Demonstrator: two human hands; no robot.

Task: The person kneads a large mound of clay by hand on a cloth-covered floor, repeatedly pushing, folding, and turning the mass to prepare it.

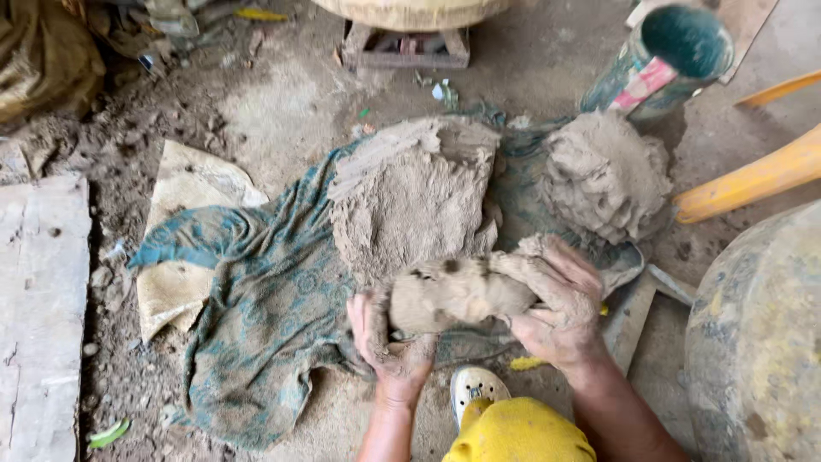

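Both hands on the clay, low over the floor.
The left hand (386,338) cups the clay lump's (457,291) near end; the right hand (560,304) wraps its far end, both grips closed on it, above the teal cloth (265,316), just beside the big clay slab (410,197).

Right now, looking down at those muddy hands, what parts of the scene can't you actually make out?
Head view only:
- Underside of the clay lump: hidden by the left hand and right hand.
- Fingertips of both hands: coated in clay, partly tucked behind the lump.
- Green tube: inside too dark.
- Wooden stand: cut off by the top edge.
- Patterned cloth: partly buried under the clay heap.
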